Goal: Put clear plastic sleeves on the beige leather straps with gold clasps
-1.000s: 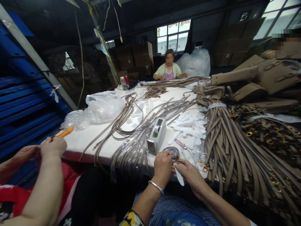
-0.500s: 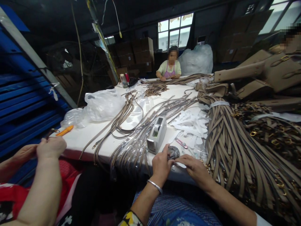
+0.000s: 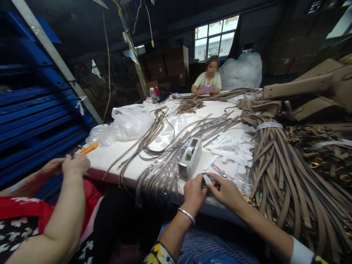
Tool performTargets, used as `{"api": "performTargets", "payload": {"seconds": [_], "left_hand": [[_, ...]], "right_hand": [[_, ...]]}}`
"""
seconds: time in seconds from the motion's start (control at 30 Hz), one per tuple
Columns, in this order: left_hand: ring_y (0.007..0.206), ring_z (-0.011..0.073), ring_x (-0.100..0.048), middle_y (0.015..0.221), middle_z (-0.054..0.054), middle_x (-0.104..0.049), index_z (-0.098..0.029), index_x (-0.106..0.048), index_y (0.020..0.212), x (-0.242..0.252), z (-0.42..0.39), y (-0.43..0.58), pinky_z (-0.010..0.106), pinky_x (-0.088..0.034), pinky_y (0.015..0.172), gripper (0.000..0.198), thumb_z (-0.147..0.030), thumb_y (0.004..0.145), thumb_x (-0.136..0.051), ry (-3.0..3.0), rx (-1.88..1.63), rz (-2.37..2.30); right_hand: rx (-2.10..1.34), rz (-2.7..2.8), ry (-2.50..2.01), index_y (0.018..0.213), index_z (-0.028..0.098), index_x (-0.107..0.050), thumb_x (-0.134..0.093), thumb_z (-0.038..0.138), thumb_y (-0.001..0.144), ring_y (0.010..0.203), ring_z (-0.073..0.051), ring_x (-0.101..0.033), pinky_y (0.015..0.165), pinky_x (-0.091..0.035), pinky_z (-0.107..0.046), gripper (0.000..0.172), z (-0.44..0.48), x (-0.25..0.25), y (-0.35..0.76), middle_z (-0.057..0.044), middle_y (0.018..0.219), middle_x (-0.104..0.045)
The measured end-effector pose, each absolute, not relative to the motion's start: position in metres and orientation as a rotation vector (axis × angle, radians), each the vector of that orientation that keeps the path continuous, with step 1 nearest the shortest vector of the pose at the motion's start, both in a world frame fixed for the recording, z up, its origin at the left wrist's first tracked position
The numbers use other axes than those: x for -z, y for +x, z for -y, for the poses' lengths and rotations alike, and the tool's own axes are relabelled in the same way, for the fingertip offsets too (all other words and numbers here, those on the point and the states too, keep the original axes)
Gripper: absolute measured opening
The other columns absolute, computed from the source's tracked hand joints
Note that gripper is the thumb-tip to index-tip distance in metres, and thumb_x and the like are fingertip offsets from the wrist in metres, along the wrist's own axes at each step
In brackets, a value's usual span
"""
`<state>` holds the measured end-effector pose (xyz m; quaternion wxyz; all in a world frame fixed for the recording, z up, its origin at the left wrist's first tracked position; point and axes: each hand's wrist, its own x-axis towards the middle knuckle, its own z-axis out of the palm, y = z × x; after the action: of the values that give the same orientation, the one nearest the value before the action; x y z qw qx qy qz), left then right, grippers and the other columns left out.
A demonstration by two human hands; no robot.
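My left hand (image 3: 194, 193) is closed around a coiled strap (image 3: 204, 184), dark and shiny, mostly hidden by the fingers. A small white paper slip (image 3: 208, 179) shows at the coil, pinched by my right hand (image 3: 226, 191), whose thumb and fingers reach over the coil's far side. Just beyond my hands stands a grey tape dispenser (image 3: 189, 161). A pink utility knife (image 3: 219, 171) lies beside loose white paper slips (image 3: 232, 148) on the table.
Straps in clear sleeves (image 3: 159, 172) spread left of the dispenser. A large bundle of tan straps (image 3: 277, 165) lies at right. Plastic bags (image 3: 132, 123) sit at far left. One co-worker's hands (image 3: 75, 164) work at left near an orange knife (image 3: 89, 148); another person (image 3: 207, 82) sits opposite.
My right hand has brought the white slip from beside the coil onto it, and its fingers now meet my left hand around the coil. The view has turned slightly left.
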<state>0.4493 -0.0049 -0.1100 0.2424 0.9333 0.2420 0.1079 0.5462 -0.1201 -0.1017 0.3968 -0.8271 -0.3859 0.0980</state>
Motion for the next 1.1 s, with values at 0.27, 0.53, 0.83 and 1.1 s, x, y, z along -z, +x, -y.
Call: {"api": "performTargets", "payload": {"seconds": [0.27, 0.53, 0.83, 1.1], "left_hand": [[0.085, 0.0179, -0.067, 0.089, -0.004, -0.072, -0.028, -0.058, 0.100, 0.116, 0.004, 0.449, 0.024, -0.045, 0.070, 0.026, -0.023, 0.076, -0.068, 2.500, -0.376, -0.653], [0.086, 0.0166, -0.068, 0.089, -0.004, -0.074, -0.029, -0.068, 0.092, 0.116, -0.002, 0.451, 0.024, -0.046, 0.072, 0.016, -0.030, 0.076, -0.071, 2.393, -0.361, -0.587], [0.083, 0.0153, -0.068, 0.087, -0.004, -0.075, -0.027, -0.069, 0.092, 0.115, -0.004, 0.453, 0.023, -0.047, 0.072, 0.023, -0.030, 0.070, -0.077, 2.323, -0.335, -0.594], [0.086, 0.0157, -0.069, 0.088, -0.005, -0.073, -0.028, -0.061, 0.099, 0.115, 0.000, 0.450, 0.023, -0.047, 0.073, 0.029, -0.020, 0.073, -0.070, 2.366, -0.373, -0.608]], "right_hand": [[-0.191, 1.133, -1.998, 0.090, 0.031, -0.075, -0.064, 0.029, 0.077, 0.078, -0.025, -0.069, 0.072, -0.050, -0.032, 0.018, 0.126, 0.116, 0.552, -0.002, 0.087, -0.077], [-0.359, 0.775, -1.792, 0.097, 0.024, -0.074, -0.062, 0.037, 0.078, 0.081, -0.025, -0.069, 0.080, -0.052, -0.036, 0.026, 0.138, 0.130, 0.545, -0.005, 0.082, -0.077], [-0.560, 0.681, -1.927, 0.080, 0.020, -0.064, -0.057, 0.045, 0.082, 0.057, -0.018, -0.063, 0.059, -0.045, -0.026, 0.026, 0.149, 0.109, 0.536, 0.001, 0.055, -0.066], [-0.474, 0.680, -2.009, 0.073, 0.020, -0.063, -0.056, 0.040, 0.079, 0.051, -0.017, -0.063, 0.055, -0.043, -0.026, 0.022, 0.129, 0.103, 0.532, 0.002, 0.051, -0.065]]}}
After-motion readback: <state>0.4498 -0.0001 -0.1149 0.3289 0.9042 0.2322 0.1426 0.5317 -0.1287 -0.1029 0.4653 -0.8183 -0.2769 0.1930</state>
